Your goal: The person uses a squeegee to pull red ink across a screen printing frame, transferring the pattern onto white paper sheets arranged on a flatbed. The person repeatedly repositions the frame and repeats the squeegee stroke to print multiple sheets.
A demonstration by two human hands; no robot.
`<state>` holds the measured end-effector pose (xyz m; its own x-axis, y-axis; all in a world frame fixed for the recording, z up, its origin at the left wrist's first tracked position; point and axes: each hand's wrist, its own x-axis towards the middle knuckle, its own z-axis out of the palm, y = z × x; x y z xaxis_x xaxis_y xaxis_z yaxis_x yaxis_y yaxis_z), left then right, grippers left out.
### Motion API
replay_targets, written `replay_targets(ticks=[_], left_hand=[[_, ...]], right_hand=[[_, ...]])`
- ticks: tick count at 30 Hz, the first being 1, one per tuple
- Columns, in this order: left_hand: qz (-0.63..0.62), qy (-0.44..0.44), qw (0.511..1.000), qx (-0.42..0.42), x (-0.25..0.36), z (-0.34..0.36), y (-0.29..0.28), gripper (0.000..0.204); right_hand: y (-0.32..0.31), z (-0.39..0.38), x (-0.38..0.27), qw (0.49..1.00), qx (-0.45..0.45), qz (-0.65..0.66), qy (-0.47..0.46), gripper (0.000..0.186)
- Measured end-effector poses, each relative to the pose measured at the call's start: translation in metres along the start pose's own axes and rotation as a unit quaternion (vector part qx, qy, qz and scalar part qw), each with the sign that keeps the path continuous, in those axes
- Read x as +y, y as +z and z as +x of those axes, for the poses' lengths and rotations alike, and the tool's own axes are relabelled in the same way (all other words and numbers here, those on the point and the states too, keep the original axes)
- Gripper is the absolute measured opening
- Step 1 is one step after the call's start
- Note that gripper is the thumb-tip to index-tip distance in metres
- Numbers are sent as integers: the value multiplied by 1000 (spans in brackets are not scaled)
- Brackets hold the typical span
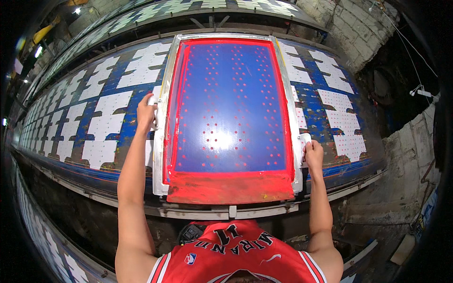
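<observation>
Screen [230,106] lay flat on the table [330,120]. Your left hand [145,113] gripped its left rail; your right hand [313,153] clasped a white handle [305,137] on its right rail.

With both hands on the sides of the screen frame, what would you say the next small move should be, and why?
Probably lift the frame straight up, evenly. The left hand and right hand grip its opposite side rails, the red ink is gathered along the near edge, and the blue mesh shows only dots, which suggests the pass is done. An even lift should keep the print underneath from smearing.
</observation>
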<state>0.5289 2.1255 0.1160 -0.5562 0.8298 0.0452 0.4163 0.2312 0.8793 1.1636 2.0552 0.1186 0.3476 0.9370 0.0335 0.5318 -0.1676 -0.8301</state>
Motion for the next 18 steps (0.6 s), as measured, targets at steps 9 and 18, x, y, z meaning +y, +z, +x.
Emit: replay_targets(ticks=[9,18], left_hand=[[-25,8,998,59,-103,68,-181,57],[-22,-12,999,42,-178,111,-240,55]], right_hand=[[173,-97,-77,995,-94,44,1,23],[254,-155,-103,994,-103,-29,-24,33]])
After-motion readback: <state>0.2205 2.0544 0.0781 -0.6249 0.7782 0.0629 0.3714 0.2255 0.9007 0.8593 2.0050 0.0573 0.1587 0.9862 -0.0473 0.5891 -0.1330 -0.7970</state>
